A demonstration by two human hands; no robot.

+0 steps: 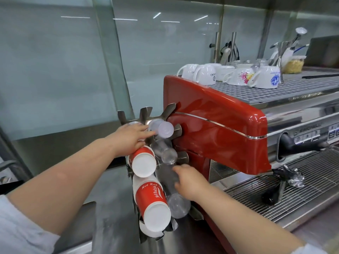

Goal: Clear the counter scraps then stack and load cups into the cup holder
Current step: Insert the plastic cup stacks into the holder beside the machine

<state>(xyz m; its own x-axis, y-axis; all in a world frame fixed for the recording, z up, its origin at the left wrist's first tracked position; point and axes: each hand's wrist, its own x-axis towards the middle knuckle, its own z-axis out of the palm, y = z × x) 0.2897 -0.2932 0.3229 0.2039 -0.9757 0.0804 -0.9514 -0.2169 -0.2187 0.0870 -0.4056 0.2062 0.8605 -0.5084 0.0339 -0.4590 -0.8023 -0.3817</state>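
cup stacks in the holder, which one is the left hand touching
The small frosted stack in the top row; the left hand has its fingers on it. The red paper stacks and clear stacks sit lower.

red paper cup stacks (146, 162): 2 | clear cup stacks (166, 153): 3 | hands (128, 139): 2

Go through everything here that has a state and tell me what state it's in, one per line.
Cup holder: partly loaded, top prongs bare.
Red paper cups: stacked, lying bottoms-out in the holder.
Clear plastic cups: stacked, in the holder.
Left hand: grip on small clear cups.
Right hand: grip on the clear plastic cups.
Mugs: upside down on the coffee machine.
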